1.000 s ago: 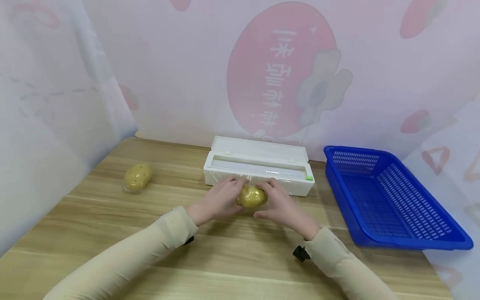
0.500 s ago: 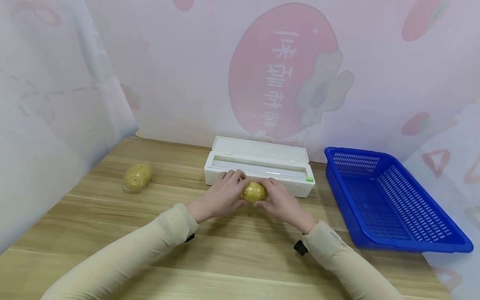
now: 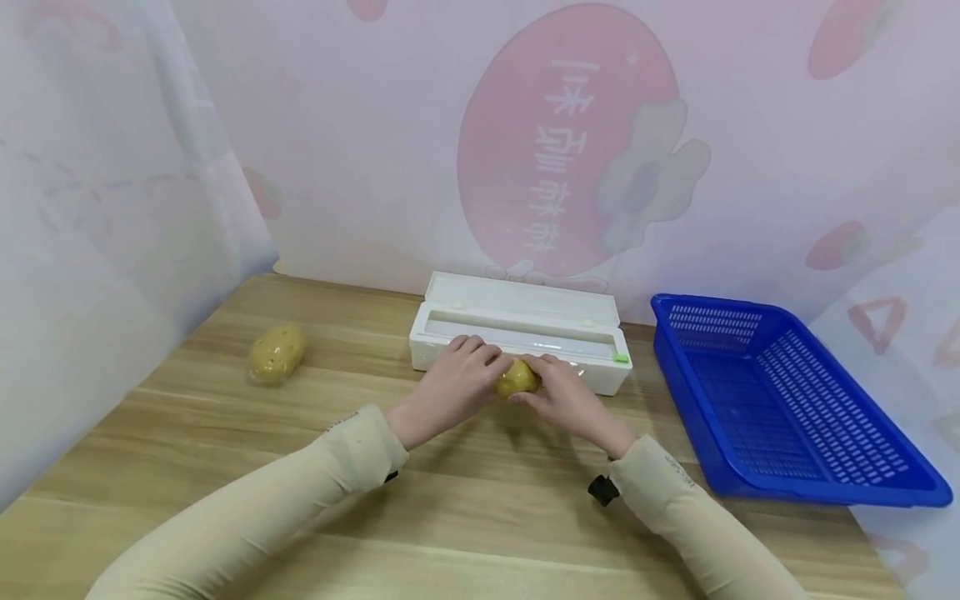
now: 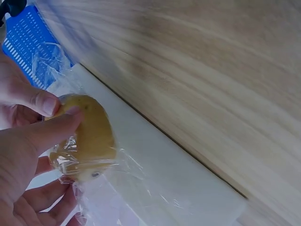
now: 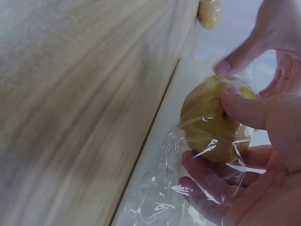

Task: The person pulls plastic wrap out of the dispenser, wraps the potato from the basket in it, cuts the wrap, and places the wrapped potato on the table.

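Observation:
Just in front of a white cling film box with its lid raised, both hands hold a potato. My left hand grips its left side, thumb on the skin and fingers curled round underneath. From the other side my right hand pinches it, the thumb pressing on top and the fingers below. Clear cling film covers the potato and trails loosely over the box in both wrist views. Part of the potato is hidden behind the left fingers in the head view.
A second potato, wrapped in film, lies on the wooden table at the left. At the right stands a blue perforated basket. A printed curtain hangs behind the table's back edge. A green slider sits at the box's right end.
Both hands and the potato have shifted a little to the right and toward the box. The left hand has moved further over the potato, covering more of its left side.

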{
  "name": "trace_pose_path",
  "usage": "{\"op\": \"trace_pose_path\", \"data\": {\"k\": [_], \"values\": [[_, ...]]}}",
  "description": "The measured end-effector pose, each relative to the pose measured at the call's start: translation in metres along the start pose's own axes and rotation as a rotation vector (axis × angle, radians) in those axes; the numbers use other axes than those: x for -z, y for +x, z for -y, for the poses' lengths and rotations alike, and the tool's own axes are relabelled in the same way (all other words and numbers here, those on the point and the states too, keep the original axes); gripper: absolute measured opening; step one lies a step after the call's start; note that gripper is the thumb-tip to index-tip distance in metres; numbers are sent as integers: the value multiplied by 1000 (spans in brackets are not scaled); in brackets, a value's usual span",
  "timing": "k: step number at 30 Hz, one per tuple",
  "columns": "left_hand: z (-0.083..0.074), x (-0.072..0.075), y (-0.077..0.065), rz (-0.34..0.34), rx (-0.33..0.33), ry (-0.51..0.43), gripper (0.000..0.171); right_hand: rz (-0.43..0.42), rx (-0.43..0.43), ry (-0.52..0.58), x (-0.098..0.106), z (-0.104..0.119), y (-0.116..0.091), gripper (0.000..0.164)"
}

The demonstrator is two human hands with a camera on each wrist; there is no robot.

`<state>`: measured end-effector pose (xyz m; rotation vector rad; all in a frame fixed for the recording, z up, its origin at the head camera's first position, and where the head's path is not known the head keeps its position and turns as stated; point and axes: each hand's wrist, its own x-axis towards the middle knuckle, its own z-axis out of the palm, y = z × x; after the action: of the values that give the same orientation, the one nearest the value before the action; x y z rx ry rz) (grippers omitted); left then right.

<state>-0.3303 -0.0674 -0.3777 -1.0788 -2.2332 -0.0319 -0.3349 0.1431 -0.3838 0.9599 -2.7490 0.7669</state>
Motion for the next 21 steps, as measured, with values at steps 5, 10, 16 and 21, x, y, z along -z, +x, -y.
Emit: {"op": "trace_pose_path", "data": {"k": [5,10,16,21], "values": [[3,-1,0,34,23,-14,45,26,4,7,2,-3,2,52],[8,-4,-2,113,43,-63,52,59,-1,-32,3,-5,0,57],[16,-5,-2,150,49,-139,51,30,3,-49,1,-6,-1,60],[21,-5,-3,180,54,-172,50,-20,-9,-78,-4,-3,-2,67]]}}
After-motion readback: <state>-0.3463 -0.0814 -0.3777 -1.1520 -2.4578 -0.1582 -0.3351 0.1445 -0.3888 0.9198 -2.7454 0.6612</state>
